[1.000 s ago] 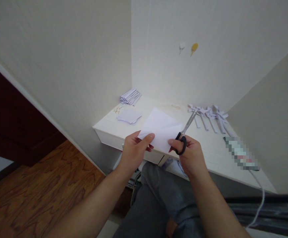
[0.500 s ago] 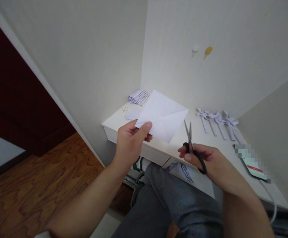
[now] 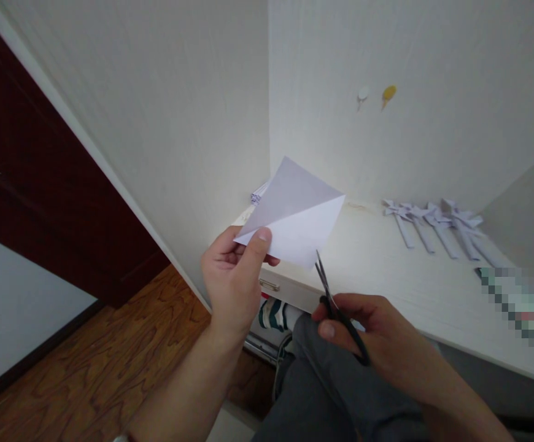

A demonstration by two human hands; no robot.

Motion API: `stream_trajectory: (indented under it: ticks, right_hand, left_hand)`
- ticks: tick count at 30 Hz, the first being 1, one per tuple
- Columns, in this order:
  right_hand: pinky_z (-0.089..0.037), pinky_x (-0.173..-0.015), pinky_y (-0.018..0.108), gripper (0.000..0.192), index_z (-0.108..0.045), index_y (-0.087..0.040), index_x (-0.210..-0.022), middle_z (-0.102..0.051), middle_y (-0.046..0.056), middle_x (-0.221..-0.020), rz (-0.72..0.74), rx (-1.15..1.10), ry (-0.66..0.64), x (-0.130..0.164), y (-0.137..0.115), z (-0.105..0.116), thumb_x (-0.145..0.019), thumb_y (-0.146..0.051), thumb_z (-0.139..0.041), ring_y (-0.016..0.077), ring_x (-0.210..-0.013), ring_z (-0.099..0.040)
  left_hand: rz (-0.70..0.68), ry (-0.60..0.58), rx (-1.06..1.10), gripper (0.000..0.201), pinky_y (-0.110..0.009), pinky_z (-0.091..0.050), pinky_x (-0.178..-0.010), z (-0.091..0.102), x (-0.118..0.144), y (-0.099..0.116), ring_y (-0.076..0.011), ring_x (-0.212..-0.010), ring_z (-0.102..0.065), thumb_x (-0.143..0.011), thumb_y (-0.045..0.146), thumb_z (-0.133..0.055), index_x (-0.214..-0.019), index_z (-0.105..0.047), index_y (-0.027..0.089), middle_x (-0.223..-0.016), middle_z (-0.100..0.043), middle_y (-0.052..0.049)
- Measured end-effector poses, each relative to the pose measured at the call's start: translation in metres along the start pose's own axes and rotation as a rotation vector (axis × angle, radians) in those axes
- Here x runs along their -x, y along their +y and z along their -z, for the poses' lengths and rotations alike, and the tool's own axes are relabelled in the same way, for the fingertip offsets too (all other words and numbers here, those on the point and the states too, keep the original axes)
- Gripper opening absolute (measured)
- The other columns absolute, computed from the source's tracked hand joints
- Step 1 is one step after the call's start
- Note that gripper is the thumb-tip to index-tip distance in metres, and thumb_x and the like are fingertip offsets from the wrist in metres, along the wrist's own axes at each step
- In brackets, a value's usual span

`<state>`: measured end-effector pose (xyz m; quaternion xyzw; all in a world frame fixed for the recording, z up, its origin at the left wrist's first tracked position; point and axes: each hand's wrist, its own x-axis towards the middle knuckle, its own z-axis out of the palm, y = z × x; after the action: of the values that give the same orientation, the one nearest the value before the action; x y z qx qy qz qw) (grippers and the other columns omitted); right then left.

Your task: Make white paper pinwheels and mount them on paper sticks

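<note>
Head view: L hand (image 3: 231, 276) pinches a folded white paper square (image 3: 294, 215) by its near-left corner, thumb on top, held up in the air over the front-left edge of the white desk (image 3: 386, 258). R hand (image 3: 377, 337) grips black-handled scissors (image 3: 336, 301), fingers through the loops, blades nearly closed, tips just under the paper's lower corner. Desk sits in a corner of cream walls (image 3: 179, 92); row of folded paper bows (image 3: 437, 224) near back wall, small paper stack (image 3: 258, 191) partly hidden behind the sheet. Two wall hooks (image 3: 376, 95) above. Wood floor (image 3: 87, 362) at left, dark door (image 3: 41, 184) beside it.
</note>
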<state>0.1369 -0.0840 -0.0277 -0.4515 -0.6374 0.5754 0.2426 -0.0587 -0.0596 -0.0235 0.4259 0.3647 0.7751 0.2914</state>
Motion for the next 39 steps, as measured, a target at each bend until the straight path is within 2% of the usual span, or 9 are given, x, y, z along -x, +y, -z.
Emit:
stream_trajectory:
  ticks: [7,11,13,16,19,26,30,34,39]
  right_hand:
    - [-0.043,-0.061,0.026,0.037,-0.075,-0.016,-0.083,-0.067,0.002,-0.074,0.043,-0.126,0.044,-0.003,0.009,0.01,-0.078,-0.052,-0.084,0.0152,-0.068,-0.055]
    - [-0.046,-0.06,0.027,0.038,-0.078,-0.018,-0.083,-0.068,0.003,-0.072,0.148,-0.269,0.288,-0.012,0.021,0.021,-0.074,-0.053,-0.086,0.0152,-0.064,-0.057]
    - [-0.05,-0.061,0.028,0.037,-0.076,-0.02,-0.084,-0.07,0.003,-0.08,0.216,-0.46,0.44,-0.017,0.023,0.026,-0.07,-0.052,-0.088,0.016,-0.067,-0.061]
    - [-0.052,-0.058,0.028,0.034,-0.071,-0.021,-0.079,-0.067,0.002,-0.083,0.246,-0.681,0.532,-0.022,0.022,0.031,-0.065,-0.045,-0.09,0.0176,-0.07,-0.063]
    - [-0.054,-0.055,0.027,0.032,-0.069,-0.021,-0.075,-0.067,0.001,-0.081,0.277,-0.755,0.662,-0.023,0.021,0.036,-0.06,-0.038,-0.092,0.0167,-0.068,-0.063]
    - [-0.051,-0.054,0.025,0.024,-0.072,-0.019,-0.069,-0.065,-0.002,-0.069,0.345,-0.613,0.823,-0.024,0.031,0.043,-0.061,-0.027,-0.094,0.0135,-0.062,-0.061]
    - [-0.049,-0.056,0.026,0.022,-0.075,-0.019,-0.072,-0.067,-0.001,-0.066,0.425,-0.424,0.866,-0.024,0.041,0.045,-0.068,-0.031,-0.094,0.0138,-0.06,-0.06]
    - [-0.047,-0.054,0.026,0.024,-0.076,-0.019,-0.074,-0.069,0.001,-0.063,0.391,-0.276,0.894,-0.021,0.039,0.044,-0.072,-0.037,-0.092,0.0152,-0.058,-0.06]
    - [-0.046,-0.049,0.026,0.026,-0.075,-0.019,-0.071,-0.068,0.002,-0.061,0.37,-0.187,0.92,-0.017,0.025,0.035,-0.07,-0.041,-0.089,0.0156,-0.055,-0.058]
  left_hand:
    - [0.097,-0.018,0.091,0.016,-0.02,-0.055,-0.051,-0.008,0.001,-0.007,-0.0093,-0.055,-0.063,-0.084,0.033,-0.08,-0.083,-0.072,0.019,-0.068,-0.067,0.004]
    - [0.25,0.01,0.212,0.02,-0.02,-0.054,-0.048,-0.018,0.009,-0.02,-0.0089,-0.056,-0.06,-0.078,0.034,-0.083,-0.082,-0.071,0.018,-0.074,-0.067,0.004]
    - [0.348,-0.048,0.216,0.021,-0.021,-0.054,-0.048,-0.023,0.019,-0.028,-0.0093,-0.055,-0.06,-0.079,0.035,-0.082,-0.082,-0.071,0.018,-0.073,-0.068,0.003]
    - [0.427,-0.128,0.207,0.021,-0.021,-0.054,-0.049,-0.03,0.036,-0.04,-0.0103,-0.056,-0.06,-0.08,0.036,-0.081,-0.082,-0.073,0.018,-0.071,-0.069,0.002]
    - [0.439,-0.163,0.203,0.019,-0.021,-0.053,-0.049,-0.034,0.047,-0.047,-0.0107,-0.057,-0.06,-0.079,0.035,-0.08,-0.078,-0.073,0.018,-0.068,-0.068,0.002]
    - [0.389,-0.205,0.047,0.019,-0.021,-0.05,-0.05,-0.038,0.045,-0.047,-0.011,-0.054,-0.058,-0.076,0.033,-0.079,-0.07,-0.071,0.018,-0.061,-0.065,0.003]
    - [0.341,-0.219,-0.005,0.018,-0.023,-0.051,-0.055,-0.039,0.044,-0.049,-0.0129,-0.059,-0.06,-0.08,0.035,-0.078,-0.077,-0.074,0.017,-0.067,-0.07,0.0]
    - [0.346,-0.246,-0.079,0.022,-0.026,-0.051,-0.06,-0.038,0.046,-0.053,-0.0158,-0.066,-0.063,-0.087,0.039,-0.074,-0.088,-0.079,0.017,-0.074,-0.074,-0.002]
    - [0.142,-0.297,-0.315,0.02,-0.028,-0.051,-0.068,-0.035,0.047,-0.052,-0.018,-0.074,-0.066,-0.093,0.036,-0.069,-0.093,-0.081,0.021,-0.081,-0.077,-0.003]
